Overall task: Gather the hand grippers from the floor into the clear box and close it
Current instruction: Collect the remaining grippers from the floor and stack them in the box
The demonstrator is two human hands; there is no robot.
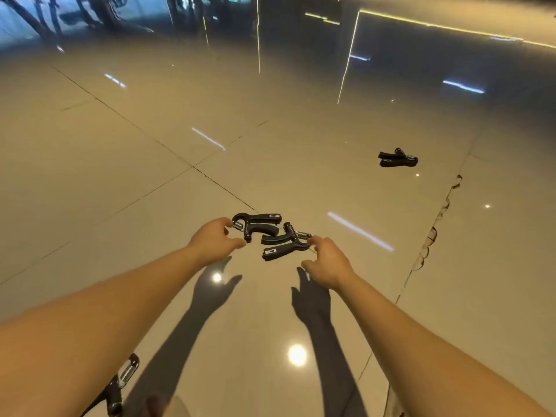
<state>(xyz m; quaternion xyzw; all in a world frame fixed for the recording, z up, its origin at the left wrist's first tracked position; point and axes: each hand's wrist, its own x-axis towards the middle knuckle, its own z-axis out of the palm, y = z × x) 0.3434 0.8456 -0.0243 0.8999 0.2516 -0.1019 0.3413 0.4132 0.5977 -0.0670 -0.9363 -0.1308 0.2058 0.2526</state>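
Both hands, left and right, reach open-fingered and empty, apparently just touching two black plastic hand grippers on the glossy beige tiled floor; another pair lies well apart.

Glossy beige floor tiles with thin dark grout lines mirror round ceiling lights and long strip lights. Far back, a dark reflective wall carries thin bright streaks, bluish at the upper left. A chipped, cracked seam runs down the right side.
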